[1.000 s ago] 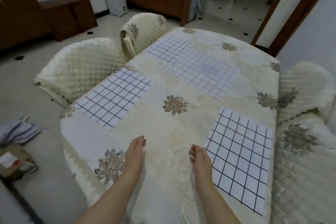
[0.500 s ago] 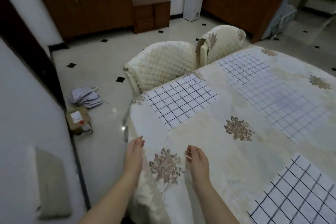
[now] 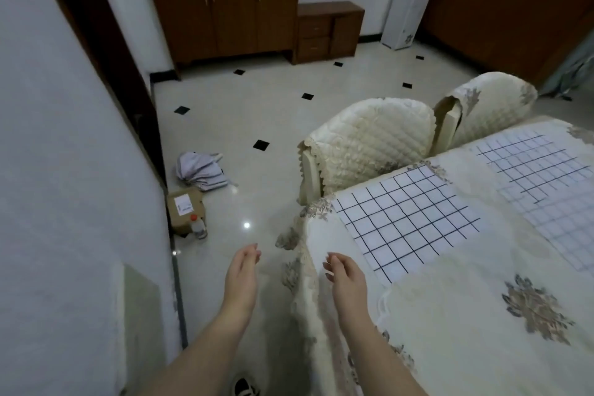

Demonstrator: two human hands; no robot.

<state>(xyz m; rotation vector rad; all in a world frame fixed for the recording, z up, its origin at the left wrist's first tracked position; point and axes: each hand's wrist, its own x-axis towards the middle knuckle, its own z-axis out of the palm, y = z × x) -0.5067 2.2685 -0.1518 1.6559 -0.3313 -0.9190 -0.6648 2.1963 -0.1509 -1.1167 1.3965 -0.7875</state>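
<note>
– Fingers of the left hand (image 3: 241,280), how do they lie?

– Loosely bent, tips close together, nothing between them. That hand hangs over the pale tiled floor (image 3: 283,112), apart from the hanging edge of the cream embroidered tablecloth (image 3: 450,315).

– And the right hand (image 3: 345,276)?

– Much the same: fingers relaxed and slightly curled, palm turned inward, gripping nothing. It sits above the corner of the tablecloth; whether it touches the cloth, I cannot tell.

– What lies closest to it on the table?

– The white paper sheet ruled with a black grid (image 3: 408,222), flat on the cloth just beyond the right fingertips and a little to their right. A second, fainter gridded sheet (image 3: 540,177) lies further back.

– Anything behind the table?

– Two chairs in quilted cream covers (image 3: 369,145), pushed against the far edge.

– On the floor?

– A small brown cardboard box with a white label (image 3: 186,209) by the wall, a clear plastic bottle with an orange cap (image 3: 197,227) touching its front, and a bundle of pale grey fabric (image 3: 201,170) just behind the box. A black shoe (image 3: 244,387) shows at the bottom edge.
</note>
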